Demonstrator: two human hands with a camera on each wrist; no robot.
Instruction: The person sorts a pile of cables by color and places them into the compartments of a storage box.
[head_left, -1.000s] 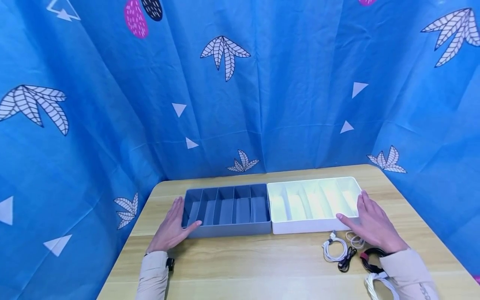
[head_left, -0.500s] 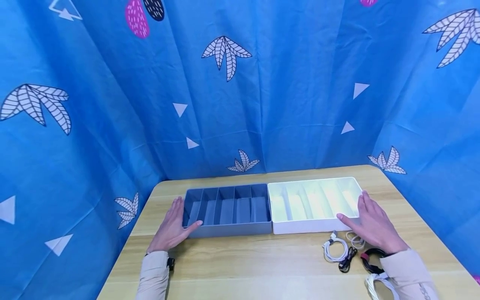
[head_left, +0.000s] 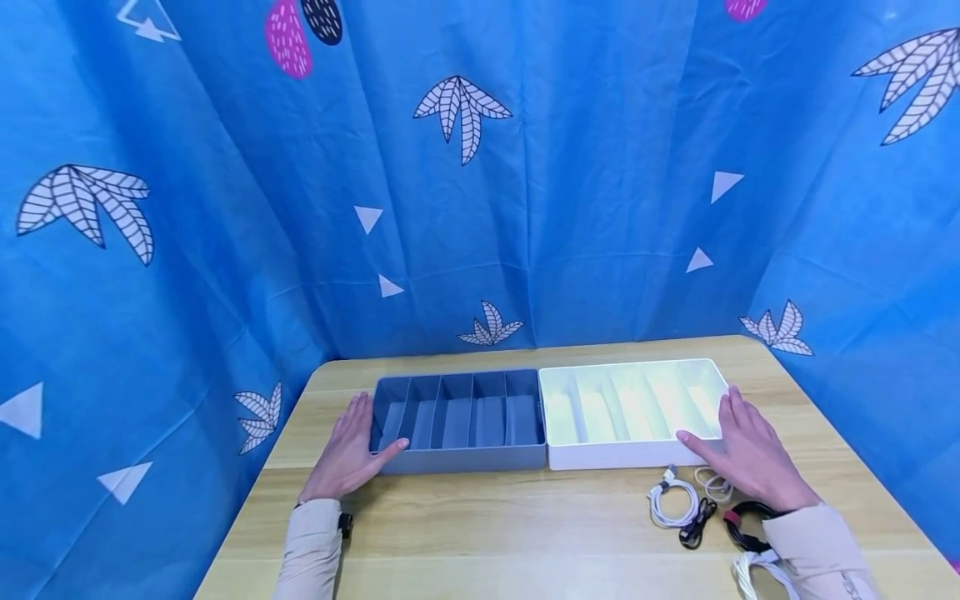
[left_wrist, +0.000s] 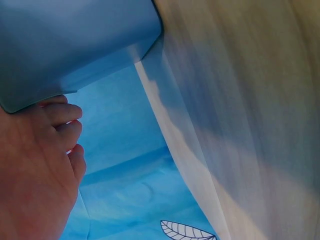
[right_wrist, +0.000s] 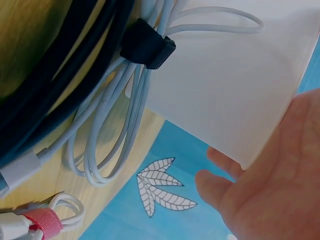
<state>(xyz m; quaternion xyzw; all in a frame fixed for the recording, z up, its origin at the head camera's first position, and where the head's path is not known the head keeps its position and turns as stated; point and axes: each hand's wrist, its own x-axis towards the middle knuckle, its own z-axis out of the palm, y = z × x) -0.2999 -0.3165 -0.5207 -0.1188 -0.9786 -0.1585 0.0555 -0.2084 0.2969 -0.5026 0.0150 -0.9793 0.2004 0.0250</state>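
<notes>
A grey-blue divided organizer box and a white one stand end to end on the table. My left hand rests at the left end of the grey-blue box, fingers extended along its side and thumb at the front edge. In the left wrist view, the fingers lie beside the box wall. At the white box's right end, my right hand rests the same way, thumb at the front rim. The right wrist view shows this hand against the white wall, some fingertips hidden behind it.
Near my right forearm lie a coiled white cable, a small black cable, a thin white cable, a black cable with a red tie and a thicker white coil. A blue patterned curtain hangs behind the wooden table.
The head view has shifted slightly, so the whole scene sits a little lower and further right. Both hands stay in place against the boxes, and the cables lie as before.
</notes>
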